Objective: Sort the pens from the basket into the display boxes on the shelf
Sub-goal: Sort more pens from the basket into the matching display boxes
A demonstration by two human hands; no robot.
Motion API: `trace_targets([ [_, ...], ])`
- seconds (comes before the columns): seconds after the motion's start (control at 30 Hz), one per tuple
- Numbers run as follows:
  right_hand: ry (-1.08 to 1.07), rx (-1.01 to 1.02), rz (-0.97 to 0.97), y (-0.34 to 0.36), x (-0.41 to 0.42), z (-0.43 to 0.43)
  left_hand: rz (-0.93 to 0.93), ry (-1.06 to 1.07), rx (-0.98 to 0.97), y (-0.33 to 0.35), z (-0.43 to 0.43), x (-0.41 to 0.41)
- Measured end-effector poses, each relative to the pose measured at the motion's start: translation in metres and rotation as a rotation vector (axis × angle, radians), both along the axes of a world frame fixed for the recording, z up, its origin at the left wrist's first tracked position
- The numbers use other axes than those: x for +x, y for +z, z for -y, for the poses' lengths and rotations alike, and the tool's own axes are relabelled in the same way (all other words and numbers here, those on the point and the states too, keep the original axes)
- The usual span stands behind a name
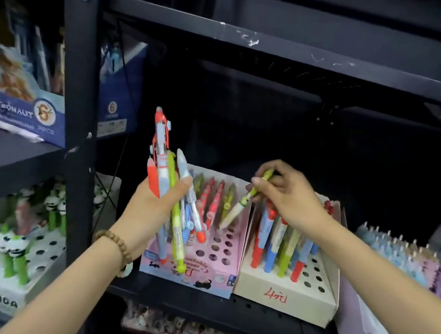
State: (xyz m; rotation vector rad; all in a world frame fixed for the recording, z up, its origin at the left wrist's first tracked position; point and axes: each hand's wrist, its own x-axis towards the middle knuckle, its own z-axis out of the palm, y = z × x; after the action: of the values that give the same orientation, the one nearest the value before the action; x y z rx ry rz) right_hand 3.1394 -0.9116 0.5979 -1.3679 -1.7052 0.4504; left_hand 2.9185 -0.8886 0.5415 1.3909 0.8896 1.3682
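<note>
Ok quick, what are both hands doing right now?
Left hand: grips a bunch of pens.
Right hand: pinches one green pen, tip down at the pink box.

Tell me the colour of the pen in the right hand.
The pen is yellow-green with a cream lower end; head view.

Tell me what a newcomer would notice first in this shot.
The left hand, centre frame, grips a bright bundle of pens in red, blue and green. Just right of it, the right hand pinches a green pen, tilted, its tip down at the holes of the pink display box; a beige box holding more pens stands to that box's right.
</note>
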Motion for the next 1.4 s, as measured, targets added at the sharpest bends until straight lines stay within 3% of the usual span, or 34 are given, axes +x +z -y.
trace_targets([
  [0.13, 0.025, -0.026, 0.238, 0.003, -0.005, -0.015, 0.045, 0.003, -0.019, 0.0, -0.004, -0.001],
  [0.33, 0.109, -0.178, 0.288, 0.0, -0.014, -0.023, 0.07, -0.02, -0.025, -0.002, -0.004, -0.003],
  [0.47, 0.118, -0.205, 0.434, 0.005, -0.015, -0.024, 0.075, -0.03, -0.027, -0.003, -0.002, -0.005],
  [0.67, 0.074, -0.202, 0.336, 0.002, -0.014, -0.031, 0.098, -0.037, -0.029, -0.001, 0.0, -0.003],
  [0.9, 0.005, -0.145, 0.488, 0.007, -0.017, -0.021, 0.143, -0.061, -0.047, 0.0, 0.008, -0.003],
  [1.0, 0.088, 0.017, 0.307, 0.016, -0.026, 0.004, 0.235, -0.031, -0.082, 0.002, 0.012, 0.0],
  [1.13, 0.268, -0.213, 0.089, 0.01, -0.043, 0.034, 0.356, -0.034, -0.109, 0.01, 0.018, 0.013],
  [1.23, 0.253, -0.306, -0.059, 0.01, -0.042, 0.038, 0.404, -0.018, -0.082, 0.017, 0.02, 0.021],
  [1.4, 0.179, -0.378, -0.5, 0.026, -0.027, 0.038, 0.347, -0.05, -0.045, 0.026, 0.02, 0.025],
])
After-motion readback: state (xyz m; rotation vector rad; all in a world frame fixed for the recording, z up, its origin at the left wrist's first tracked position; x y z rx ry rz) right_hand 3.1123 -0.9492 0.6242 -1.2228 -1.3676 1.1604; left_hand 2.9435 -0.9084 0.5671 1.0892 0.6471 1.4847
